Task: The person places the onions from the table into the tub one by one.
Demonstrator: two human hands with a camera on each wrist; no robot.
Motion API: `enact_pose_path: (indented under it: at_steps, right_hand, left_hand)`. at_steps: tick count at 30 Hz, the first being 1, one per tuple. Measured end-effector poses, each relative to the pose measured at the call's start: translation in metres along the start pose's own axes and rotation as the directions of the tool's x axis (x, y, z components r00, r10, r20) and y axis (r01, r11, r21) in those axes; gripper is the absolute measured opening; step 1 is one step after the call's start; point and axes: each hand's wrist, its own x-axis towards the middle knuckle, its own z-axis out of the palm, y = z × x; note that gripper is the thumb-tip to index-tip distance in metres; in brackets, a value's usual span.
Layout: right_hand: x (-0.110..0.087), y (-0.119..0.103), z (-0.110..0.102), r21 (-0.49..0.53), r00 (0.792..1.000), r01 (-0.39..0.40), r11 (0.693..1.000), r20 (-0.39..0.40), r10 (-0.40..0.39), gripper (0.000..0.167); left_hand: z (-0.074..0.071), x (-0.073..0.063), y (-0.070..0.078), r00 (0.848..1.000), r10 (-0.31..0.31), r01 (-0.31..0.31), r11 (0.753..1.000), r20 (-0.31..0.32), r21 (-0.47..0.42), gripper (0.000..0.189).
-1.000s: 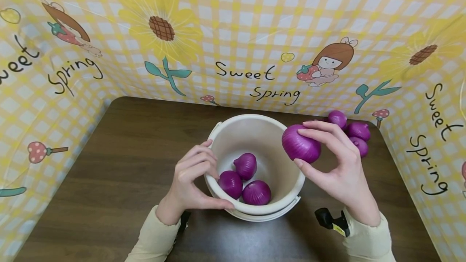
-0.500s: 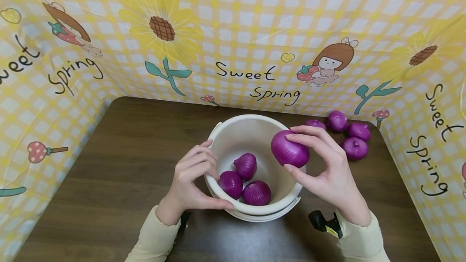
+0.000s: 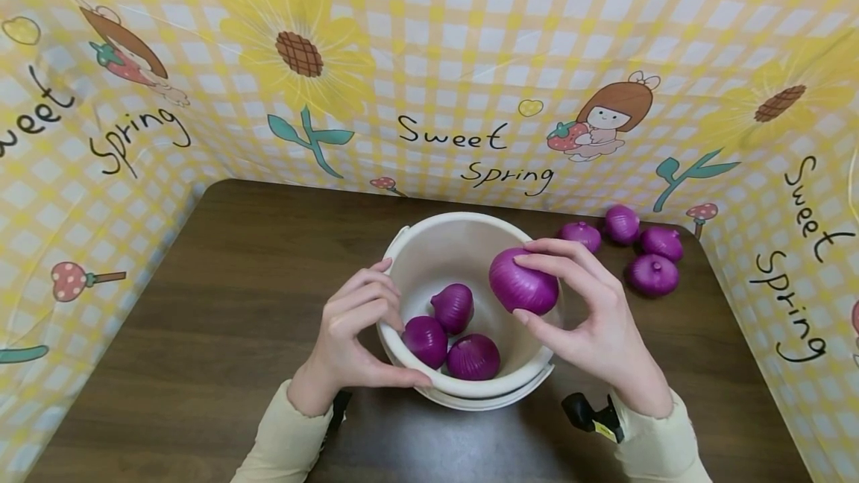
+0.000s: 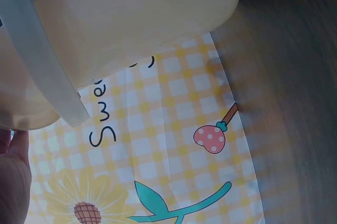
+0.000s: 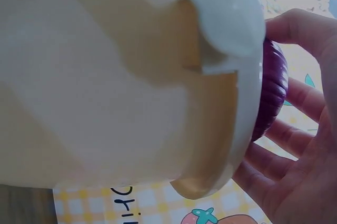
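Note:
My right hand (image 3: 600, 323) pinches a purple onion (image 3: 520, 282) between thumb and fingertips, over the right side of a white bucket (image 3: 429, 248). In the right wrist view, the bucket's rim hides part of that onion (image 5: 274, 87). On the bucket's left, my left hand (image 3: 350, 330) grips the rim, thumb along the front and fingers at the side. Inside, three purple onions lie on the bottom: one pointing left (image 3: 452, 308), an onion by the left wall (image 3: 424, 341) and an onion at the front (image 3: 473, 358).
Several more onions (image 3: 653, 275) lie grouped at the table's back right corner. The bucket's handle (image 4: 45, 56) hangs down its outside. A checked, printed cloth (image 3: 443, 58) walls off the back and both sides of the brown wooden table (image 3: 221, 304).
My right hand has carried its onion leftward and slightly toward me, from the bucket's right rim to over the opening. The left hand and bucket stay put.

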Motion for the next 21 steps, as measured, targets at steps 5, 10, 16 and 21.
enact_pose_path:
  at_steps: [5, 10, 16, 21]
  right_hand:
    - [-0.0010, 0.0006, 0.0027, 0.004, 1.000, 0.000, 1.000, -0.001, 0.000, 0.047]
    - [-0.0011, 0.0021, 0.0033, 0.007, 1.000, 0.021, 1.000, -0.012, -0.021, 0.045]
    - [-0.0020, 0.0028, 0.0027, 0.006, 1.000, 0.024, 1.000, -0.012, -0.024, 0.052]
    - [-0.0029, 0.0033, 0.0024, 0.000, 1.000, 0.020, 1.000, -0.012, -0.020, 0.050]
  left_hand:
    - [-0.0001, -0.0001, 0.0001, 1.000, 0.004, -0.004, 1.000, -0.002, -0.001, 0.059]
    - [0.0000, 0.0002, 0.0001, 1.000, 0.011, -0.011, 1.000, -0.005, -0.003, 0.058]
    - [0.0005, 0.0001, -0.0002, 1.000, 0.020, -0.020, 1.000, -0.007, -0.004, 0.058]
    - [0.0005, -0.0002, -0.0003, 1.000, 0.017, -0.017, 1.000, -0.008, -0.005, 0.058]
